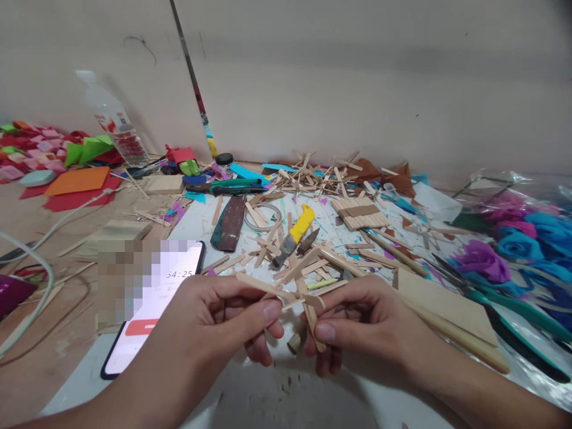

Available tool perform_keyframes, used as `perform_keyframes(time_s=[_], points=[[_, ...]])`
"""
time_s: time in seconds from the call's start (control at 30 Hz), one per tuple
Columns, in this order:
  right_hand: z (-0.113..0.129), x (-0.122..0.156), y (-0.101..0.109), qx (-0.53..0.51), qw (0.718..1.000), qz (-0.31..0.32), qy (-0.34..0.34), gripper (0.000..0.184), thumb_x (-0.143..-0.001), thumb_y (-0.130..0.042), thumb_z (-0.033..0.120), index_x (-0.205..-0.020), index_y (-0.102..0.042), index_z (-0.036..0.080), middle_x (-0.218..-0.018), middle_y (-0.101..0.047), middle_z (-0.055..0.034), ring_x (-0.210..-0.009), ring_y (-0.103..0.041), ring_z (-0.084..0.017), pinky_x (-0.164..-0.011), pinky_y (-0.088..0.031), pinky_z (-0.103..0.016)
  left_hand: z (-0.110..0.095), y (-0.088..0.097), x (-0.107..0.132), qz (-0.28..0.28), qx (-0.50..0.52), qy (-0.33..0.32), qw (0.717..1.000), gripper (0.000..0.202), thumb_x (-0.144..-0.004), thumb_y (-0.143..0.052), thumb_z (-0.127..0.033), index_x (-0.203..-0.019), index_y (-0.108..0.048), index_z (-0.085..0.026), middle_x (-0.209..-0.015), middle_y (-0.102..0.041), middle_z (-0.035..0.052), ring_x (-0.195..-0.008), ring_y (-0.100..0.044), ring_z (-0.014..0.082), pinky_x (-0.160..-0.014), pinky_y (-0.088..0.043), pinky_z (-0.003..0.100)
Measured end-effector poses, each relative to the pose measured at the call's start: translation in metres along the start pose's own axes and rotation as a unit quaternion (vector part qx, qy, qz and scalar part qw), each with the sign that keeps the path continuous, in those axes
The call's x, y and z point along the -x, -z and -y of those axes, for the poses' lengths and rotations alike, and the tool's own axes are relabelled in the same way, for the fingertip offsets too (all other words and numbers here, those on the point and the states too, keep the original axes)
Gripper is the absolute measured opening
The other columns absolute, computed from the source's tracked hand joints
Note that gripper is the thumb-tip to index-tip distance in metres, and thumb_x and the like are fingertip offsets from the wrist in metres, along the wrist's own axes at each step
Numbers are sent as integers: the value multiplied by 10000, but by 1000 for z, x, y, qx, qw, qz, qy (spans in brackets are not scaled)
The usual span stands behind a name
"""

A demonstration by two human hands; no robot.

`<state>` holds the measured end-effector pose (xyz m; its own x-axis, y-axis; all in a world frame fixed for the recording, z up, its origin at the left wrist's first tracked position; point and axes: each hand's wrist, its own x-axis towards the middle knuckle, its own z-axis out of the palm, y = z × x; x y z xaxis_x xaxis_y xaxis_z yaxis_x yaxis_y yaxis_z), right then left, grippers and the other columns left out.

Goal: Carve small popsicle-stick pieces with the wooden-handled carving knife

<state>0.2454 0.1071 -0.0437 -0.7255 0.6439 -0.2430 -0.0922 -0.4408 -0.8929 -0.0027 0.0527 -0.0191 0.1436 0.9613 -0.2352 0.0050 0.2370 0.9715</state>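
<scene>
Both hands hold a small assembly of glued popsicle sticks [298, 290] low in the middle of the view. My left hand [227, 319] pinches its left end between thumb and fingers. My right hand [353, 319] grips its right side, thumb pressed on a stick pointing down. Just beyond lies a heap of loose popsicle sticks [308, 262] and a yellow-handled utility knife [295, 233].
A phone [152, 304] with a lit screen lies at the left. Green-handled scissors [500, 304] and paper flowers [513, 250] sit at the right, a wooden board [447, 304] beside my right hand. A plastic bottle [114, 122], coloured paper [75, 179] and cables [40, 262] lie at the left.
</scene>
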Motion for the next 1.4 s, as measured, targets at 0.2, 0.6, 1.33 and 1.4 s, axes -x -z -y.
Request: perform_keyframes(time_s=[0.2, 0.6, 1.33, 1.4], points=[[1, 0, 0, 1, 1000, -9, -5, 222, -902, -1037, 371, -941, -945, 173, -840, -887, -61, -672, -857, -129, -641, -667, -166, -2, 2, 1, -4, -1, -1, 1000, 240, -934, -850, -403, -814, -899, -201, -665, -778, 28, -588, -733, 145, -599, -574, 184], [2, 0, -2, 5, 1000, -13, -13, 244, -856, -1066, 370, -913, -939, 169, -835, -874, -61, -669, -839, -133, -643, -657, -185, -2, 0, 1, -9, -5, 3, 1000, 248, -935, -863, -409, -805, -896, -201, -669, -781, 34, -590, -732, 144, -602, -577, 180], [-1, 1, 0, 10, 1000, -3, -4, 231, -901, -1034, 382, -953, -951, 174, -859, -888, -72, -681, -846, -129, -654, -666, -181, 0, 2, 2, -2, -14, 1, 1000, 267, -955, -851, -423, -800, -884, -208, -676, -784, 26, -598, -730, 145, -615, -560, 193], [-2, 1, 1, 10, 1000, -4, -4, 242, -898, -1035, 386, -963, -952, 169, -865, -892, -79, -678, -846, -131, -652, -670, -185, -1, 3, 2, -1, -17, 2, 1000, 278, -950, -850, -428, -788, -878, -203, -678, -787, 32, -603, -735, 148, -617, -560, 193]])
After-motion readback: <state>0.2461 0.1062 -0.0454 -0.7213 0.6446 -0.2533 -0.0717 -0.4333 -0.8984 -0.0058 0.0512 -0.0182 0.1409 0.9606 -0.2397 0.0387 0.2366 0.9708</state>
